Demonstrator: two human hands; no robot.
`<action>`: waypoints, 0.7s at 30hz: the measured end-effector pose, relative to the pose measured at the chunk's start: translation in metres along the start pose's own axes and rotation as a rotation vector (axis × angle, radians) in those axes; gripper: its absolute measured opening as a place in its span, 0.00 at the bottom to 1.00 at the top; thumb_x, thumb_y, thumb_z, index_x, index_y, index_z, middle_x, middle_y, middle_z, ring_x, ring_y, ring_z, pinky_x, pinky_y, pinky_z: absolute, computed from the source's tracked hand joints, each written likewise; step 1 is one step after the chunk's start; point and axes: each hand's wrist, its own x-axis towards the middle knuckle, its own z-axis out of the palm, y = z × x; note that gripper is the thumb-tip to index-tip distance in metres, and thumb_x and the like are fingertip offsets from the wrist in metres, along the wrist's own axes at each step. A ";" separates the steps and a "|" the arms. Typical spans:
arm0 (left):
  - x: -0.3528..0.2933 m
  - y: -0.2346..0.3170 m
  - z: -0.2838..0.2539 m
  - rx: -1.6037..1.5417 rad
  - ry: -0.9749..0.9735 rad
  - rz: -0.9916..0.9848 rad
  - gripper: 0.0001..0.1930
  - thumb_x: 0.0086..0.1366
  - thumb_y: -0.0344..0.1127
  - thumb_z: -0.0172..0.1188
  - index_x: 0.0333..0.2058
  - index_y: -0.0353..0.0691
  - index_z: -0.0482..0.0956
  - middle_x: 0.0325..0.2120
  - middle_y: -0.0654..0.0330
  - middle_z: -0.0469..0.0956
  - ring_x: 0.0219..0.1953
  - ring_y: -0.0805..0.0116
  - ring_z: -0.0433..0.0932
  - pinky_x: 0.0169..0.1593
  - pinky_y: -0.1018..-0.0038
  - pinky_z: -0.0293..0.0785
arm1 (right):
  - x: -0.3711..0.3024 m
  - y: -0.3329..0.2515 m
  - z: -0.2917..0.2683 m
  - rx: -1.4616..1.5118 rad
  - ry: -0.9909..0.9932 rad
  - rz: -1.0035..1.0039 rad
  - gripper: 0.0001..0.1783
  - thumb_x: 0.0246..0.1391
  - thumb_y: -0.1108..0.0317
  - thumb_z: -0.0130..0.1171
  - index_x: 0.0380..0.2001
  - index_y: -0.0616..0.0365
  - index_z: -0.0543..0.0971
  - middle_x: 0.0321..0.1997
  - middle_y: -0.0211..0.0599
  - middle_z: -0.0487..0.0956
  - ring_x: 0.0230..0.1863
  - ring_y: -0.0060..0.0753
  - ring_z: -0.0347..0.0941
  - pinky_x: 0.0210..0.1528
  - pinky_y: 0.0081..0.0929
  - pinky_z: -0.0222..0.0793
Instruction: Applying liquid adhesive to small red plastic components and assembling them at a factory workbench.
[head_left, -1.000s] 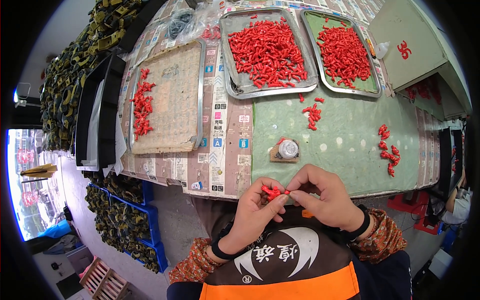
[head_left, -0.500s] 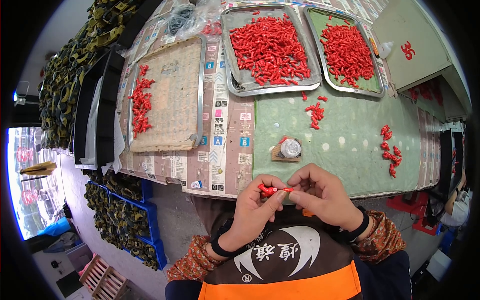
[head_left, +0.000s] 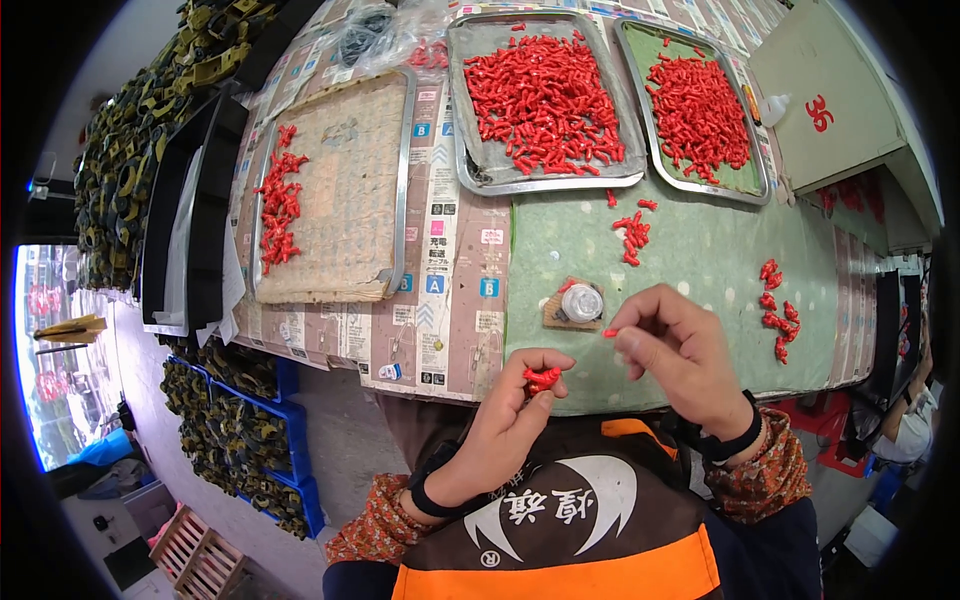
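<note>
My left hand (head_left: 505,425) is closed round a small glossy red plastic-looking figure piece (head_left: 542,380), held just off the table's near edge. To its right and a little higher, my right hand (head_left: 685,360) pinches a smaller red part (head_left: 610,333) between thumb and forefinger. That part is close to a small round clear container (head_left: 581,302), which stands on a square of brown cardboard (head_left: 553,313). Whether the part touches the container I cannot tell. Several loose red pieces (head_left: 632,236) lie beyond it on the green cloth (head_left: 700,260), and more (head_left: 780,320) lie at the right.
Two metal trays (head_left: 550,186) (head_left: 715,193) heaped with red pieces stand at the back. A cloth-lined tray (head_left: 340,200) on the left has red pieces along its left side. A grey box (head_left: 840,100) stands back right; black bins (head_left: 190,220) and blue crates (head_left: 290,440) are at the left.
My hands have come apart. The right one has moved up and right toward the clear container with the small red part; the left still holds its red figure piece.
</note>
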 end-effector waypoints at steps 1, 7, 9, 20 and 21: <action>0.000 0.001 -0.001 -0.004 0.003 0.004 0.15 0.76 0.28 0.49 0.59 0.38 0.66 0.44 0.61 0.73 0.37 0.83 0.68 0.40 0.85 0.69 | 0.004 -0.002 -0.003 -0.085 0.043 -0.056 0.04 0.64 0.74 0.58 0.40 0.62 0.76 0.32 0.25 0.76 0.31 0.13 0.72 0.31 0.16 0.72; -0.002 0.007 -0.007 -0.049 -0.007 -0.003 0.16 0.77 0.28 0.47 0.61 0.37 0.63 0.50 0.52 0.76 0.34 0.78 0.74 0.39 0.81 0.76 | 0.021 -0.011 -0.006 0.008 0.074 0.110 0.05 0.62 0.71 0.61 0.36 0.61 0.77 0.29 0.27 0.77 0.25 0.15 0.71 0.26 0.17 0.70; -0.004 0.002 -0.009 -0.134 0.039 0.045 0.16 0.76 0.27 0.48 0.60 0.36 0.64 0.52 0.47 0.78 0.37 0.76 0.78 0.41 0.79 0.79 | 0.026 -0.013 -0.005 0.049 0.086 0.176 0.06 0.62 0.70 0.62 0.35 0.61 0.77 0.28 0.27 0.77 0.24 0.16 0.72 0.25 0.18 0.70; -0.009 -0.002 -0.025 -0.219 0.102 -0.030 0.13 0.76 0.32 0.54 0.55 0.35 0.73 0.50 0.54 0.80 0.41 0.77 0.80 0.43 0.79 0.78 | 0.033 -0.008 -0.004 0.220 0.163 0.385 0.09 0.61 0.67 0.65 0.33 0.61 0.77 0.24 0.32 0.78 0.19 0.20 0.74 0.18 0.21 0.73; -0.009 -0.003 -0.026 -0.217 0.125 -0.026 0.14 0.76 0.32 0.54 0.55 0.35 0.74 0.49 0.55 0.80 0.41 0.77 0.80 0.43 0.79 0.78 | 0.032 -0.008 -0.002 0.212 0.163 0.388 0.09 0.61 0.67 0.65 0.33 0.61 0.77 0.24 0.32 0.78 0.19 0.20 0.74 0.18 0.21 0.73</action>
